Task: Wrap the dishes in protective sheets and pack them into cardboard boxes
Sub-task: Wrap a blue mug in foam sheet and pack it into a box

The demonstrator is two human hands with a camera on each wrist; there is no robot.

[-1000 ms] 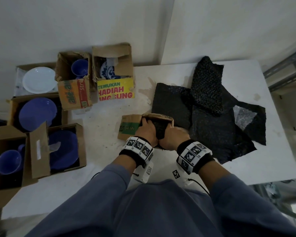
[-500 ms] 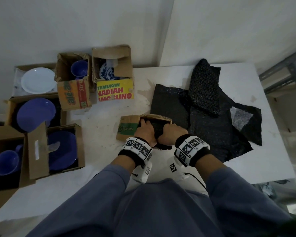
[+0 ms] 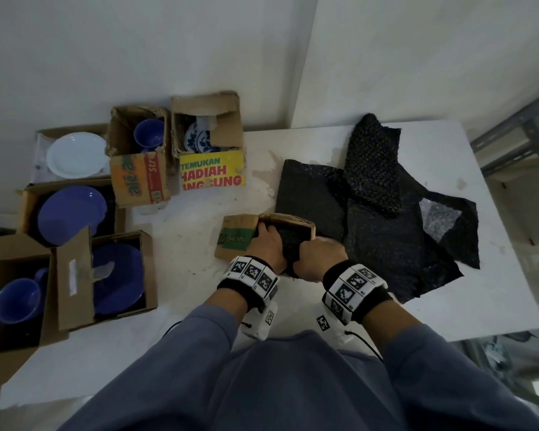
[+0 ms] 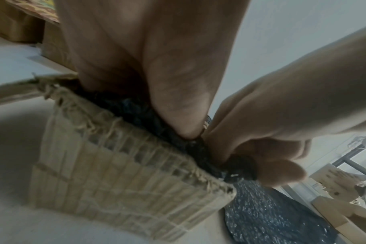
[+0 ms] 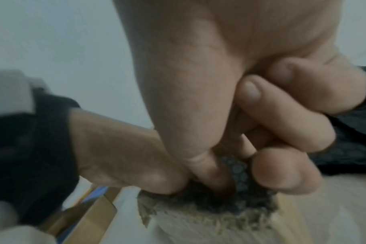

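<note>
Now I am pushing the wrapped dish (image 3: pixel 290 244) down into the small box (image 3: pixel 235 236) — my left hand (image 3: pixel 266 244) and right hand (image 3: pixel 319 255) both gripping its black wrap. Next, I judge, comes letting go and closing the flaps.

This looks like a bare back room or storeroom used for packing. Plain white walls (image 3: pixel 137 51) meet in a corner behind a scuffed white table (image 3: pixel 467 300). Reused cardboard cartons (image 3: pixel 137 181) holding blue and white crockery crowd its left edge, black bubble-wrap sheets (image 3: pixel 386 244) sprawl toward its right edge, and grey metal shelving (image 3: pixel 511 132) stands beyond the far right corner.
</note>
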